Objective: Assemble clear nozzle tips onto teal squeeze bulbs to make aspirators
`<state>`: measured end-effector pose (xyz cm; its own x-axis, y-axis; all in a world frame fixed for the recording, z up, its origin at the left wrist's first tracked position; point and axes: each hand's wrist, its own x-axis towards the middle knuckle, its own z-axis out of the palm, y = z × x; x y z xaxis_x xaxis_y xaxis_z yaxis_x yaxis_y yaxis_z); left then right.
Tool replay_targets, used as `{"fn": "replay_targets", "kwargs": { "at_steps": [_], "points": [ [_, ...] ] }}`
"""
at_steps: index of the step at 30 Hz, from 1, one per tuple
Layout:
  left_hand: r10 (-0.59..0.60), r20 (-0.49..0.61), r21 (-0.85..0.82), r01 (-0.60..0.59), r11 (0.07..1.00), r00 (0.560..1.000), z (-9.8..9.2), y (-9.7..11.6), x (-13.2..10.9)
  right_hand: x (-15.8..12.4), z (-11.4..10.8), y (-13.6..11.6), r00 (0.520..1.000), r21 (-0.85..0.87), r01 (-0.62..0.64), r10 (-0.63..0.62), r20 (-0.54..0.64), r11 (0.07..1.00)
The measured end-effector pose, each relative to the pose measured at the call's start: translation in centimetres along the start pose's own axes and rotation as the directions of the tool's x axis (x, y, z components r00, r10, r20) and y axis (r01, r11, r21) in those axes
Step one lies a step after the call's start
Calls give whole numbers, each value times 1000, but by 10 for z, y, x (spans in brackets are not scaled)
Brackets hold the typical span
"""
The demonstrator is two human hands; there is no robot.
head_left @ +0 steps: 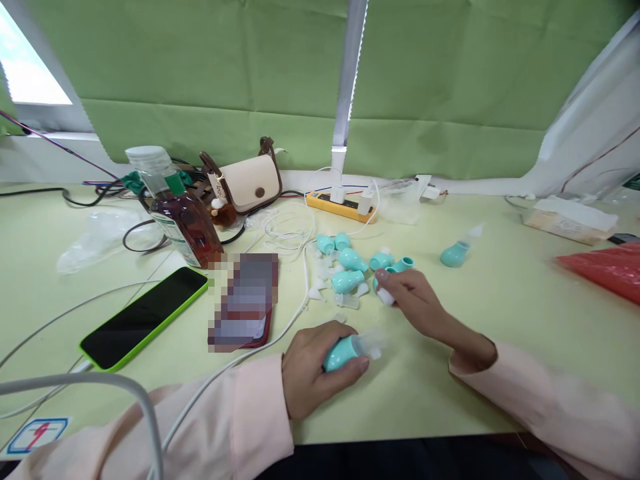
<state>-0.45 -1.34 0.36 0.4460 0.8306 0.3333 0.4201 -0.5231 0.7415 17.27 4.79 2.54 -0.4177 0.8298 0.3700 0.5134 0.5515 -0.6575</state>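
My left hand (320, 367), near the table's front edge, is wrapped round a teal bulb syringe (340, 353). Its translucent tip (369, 345) points right and is slightly blurred. My right hand (417, 300) reaches into the pile with its fingers closed, beside a teal bulb (379, 285) and a small white piece (385, 296). What the fingers pinch is partly hidden. Several loose teal bulbs (347, 281) lie in the pile, some with their open necks showing. Small clear tips (347, 301) are scattered among them. Farther right lies one bulb syringe (454, 254) with a tip fitted.
Left of the pile lie a phone with a red case (267, 327) and a green-cased phone (145, 317). A bottle of dark liquid (185, 220), a cream handbag (250, 183) and a yellow power strip (340, 208) stand behind. White cable (295, 313) crosses the table. At right are tissues (570, 220) and red plastic (610, 267).
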Motion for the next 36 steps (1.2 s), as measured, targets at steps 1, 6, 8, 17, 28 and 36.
{"fn": "replay_targets", "kwargs": {
  "at_steps": [1,6,8,17,28,36],
  "points": [
    [-35,-15,3,35,999,999,0,0,1,3,-3,3,995,-146,61,-72,-73,987],
    [-187,-36,61,189,980,982,2,2,6,9,-4,19,889,-784,299,-457,23,543],
    [-213,-18,120,214,970,977,2,2,8,9,1,25,858,-848,341,-504,104,406],
    [-196,-35,156,199,968,980,3,-3,11,5,6,35,744,-755,459,-667,39,468],
    [-243,-113,-11,243,970,964,1,-6,12,-38,1,17,586,-308,797,-790,180,520],
    [-65,-36,88,68,994,997,5,0,3,-38,11,-5,984,147,82,-104,146,986]
  ]
}}
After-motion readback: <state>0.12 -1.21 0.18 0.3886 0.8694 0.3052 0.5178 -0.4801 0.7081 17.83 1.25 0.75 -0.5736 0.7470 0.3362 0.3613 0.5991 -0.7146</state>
